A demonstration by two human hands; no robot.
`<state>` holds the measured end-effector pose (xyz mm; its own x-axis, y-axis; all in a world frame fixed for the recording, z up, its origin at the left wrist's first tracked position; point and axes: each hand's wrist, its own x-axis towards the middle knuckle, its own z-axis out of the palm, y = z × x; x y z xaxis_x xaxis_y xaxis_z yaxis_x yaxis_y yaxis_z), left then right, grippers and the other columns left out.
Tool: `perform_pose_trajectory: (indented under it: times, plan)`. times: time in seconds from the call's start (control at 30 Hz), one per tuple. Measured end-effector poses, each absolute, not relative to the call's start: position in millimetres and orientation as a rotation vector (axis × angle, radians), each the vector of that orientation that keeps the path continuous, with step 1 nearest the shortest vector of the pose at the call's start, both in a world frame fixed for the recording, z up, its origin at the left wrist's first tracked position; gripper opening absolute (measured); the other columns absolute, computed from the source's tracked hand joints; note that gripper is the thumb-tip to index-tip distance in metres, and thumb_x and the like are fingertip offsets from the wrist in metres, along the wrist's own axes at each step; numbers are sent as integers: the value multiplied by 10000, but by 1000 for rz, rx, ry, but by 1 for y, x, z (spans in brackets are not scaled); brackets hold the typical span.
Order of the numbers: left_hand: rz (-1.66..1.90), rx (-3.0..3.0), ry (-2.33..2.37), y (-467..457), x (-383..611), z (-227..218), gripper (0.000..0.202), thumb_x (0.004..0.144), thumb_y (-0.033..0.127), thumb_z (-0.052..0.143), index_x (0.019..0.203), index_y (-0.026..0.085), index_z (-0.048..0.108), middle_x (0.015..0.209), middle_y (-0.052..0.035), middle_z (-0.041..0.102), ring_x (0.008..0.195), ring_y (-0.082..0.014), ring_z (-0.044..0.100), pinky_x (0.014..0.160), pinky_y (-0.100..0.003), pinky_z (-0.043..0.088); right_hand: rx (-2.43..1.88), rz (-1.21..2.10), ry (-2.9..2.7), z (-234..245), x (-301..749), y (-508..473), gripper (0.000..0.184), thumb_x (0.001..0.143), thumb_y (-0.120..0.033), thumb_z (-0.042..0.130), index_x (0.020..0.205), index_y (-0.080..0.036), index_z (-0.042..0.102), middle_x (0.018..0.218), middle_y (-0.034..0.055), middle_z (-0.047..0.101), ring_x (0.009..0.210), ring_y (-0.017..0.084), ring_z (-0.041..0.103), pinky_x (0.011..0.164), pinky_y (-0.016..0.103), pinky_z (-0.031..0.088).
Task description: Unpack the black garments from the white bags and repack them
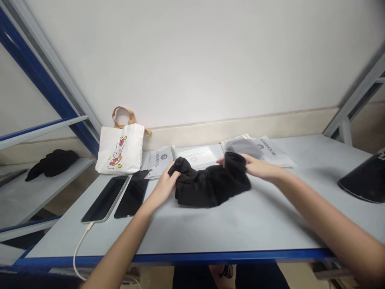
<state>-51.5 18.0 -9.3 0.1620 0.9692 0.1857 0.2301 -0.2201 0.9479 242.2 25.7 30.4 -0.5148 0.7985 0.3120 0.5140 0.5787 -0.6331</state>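
Observation:
A piece of black cloth (207, 186), bunched and folded, is held up just over the grey desk (240, 233). It looks tube-like, though its exact kind cannot be made out. At its left end my left hand (165, 182) pinches the fabric between thumb and fingers. My right hand (255, 164) grips the other end, most of its fingers hidden behind the raised cloth. Behind the cloth lies a white flat packet (195, 154). A second packet (161, 160) with dark lettering is near my left hand, and a clear one (270, 150) is beyond my right.
Left of the cloth lie a phone (106, 198) with a white charging cable (80, 245) and a second dark phone (134, 194). A white tote bag (135, 148) stands behind them. At the right edge is a black visor-like item (365, 180). Blue-and-white metal frames (45, 76) flank the desk.

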Motion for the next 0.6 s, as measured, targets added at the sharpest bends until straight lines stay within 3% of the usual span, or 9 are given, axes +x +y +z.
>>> perform_pose_trajectory:
  times: [0.07,0.2,0.3,0.37,0.5,0.6]
  plan:
    - [961,1759,1211,12,-58,-3,515,769,206,475,1284,216,473,582,48,617,467,-142,577,443,-223,447,-1134,860,-2229,31,285,27,235,831,-258,501,1009,-242,654,1055,38,682,987,234,633,800,375,543]
    - [777,2315,1497,0,-62,7,544,759,297,574,1297,261,498,448,73,520,404,-170,550,439,-242,416,-1382,601,-1927,20,336,14,212,846,-276,455,900,-246,657,1055,84,671,999,251,625,833,413,513]
    - [900,2547,1612,-3,-61,12,519,730,367,631,1238,293,550,665,17,624,633,-205,629,595,-286,488,-1430,386,-1974,7,314,-12,240,876,-311,420,961,-244,634,1028,79,666,961,230,627,833,411,502]
    - [908,2559,1482,-3,-62,13,544,724,307,632,1257,302,519,920,-19,657,871,-218,633,773,-329,508,-1416,296,-2165,1,285,-29,208,858,-319,477,987,-258,629,1032,61,658,953,235,623,804,415,514]
    - [751,2495,1198,-1,-64,10,649,704,123,561,1313,317,446,1285,-46,532,1153,-212,531,925,-336,471,-1328,195,-2337,0,248,-51,177,863,-275,466,887,-268,641,1137,42,627,1043,247,596,833,428,517]
    - [839,2555,1307,1,-59,5,465,737,118,540,1158,314,572,1367,-35,462,1249,-254,435,974,-417,424,-1330,146,-2312,4,246,-59,236,905,-300,400,1030,-288,600,1208,35,603,1108,239,567,866,437,513]
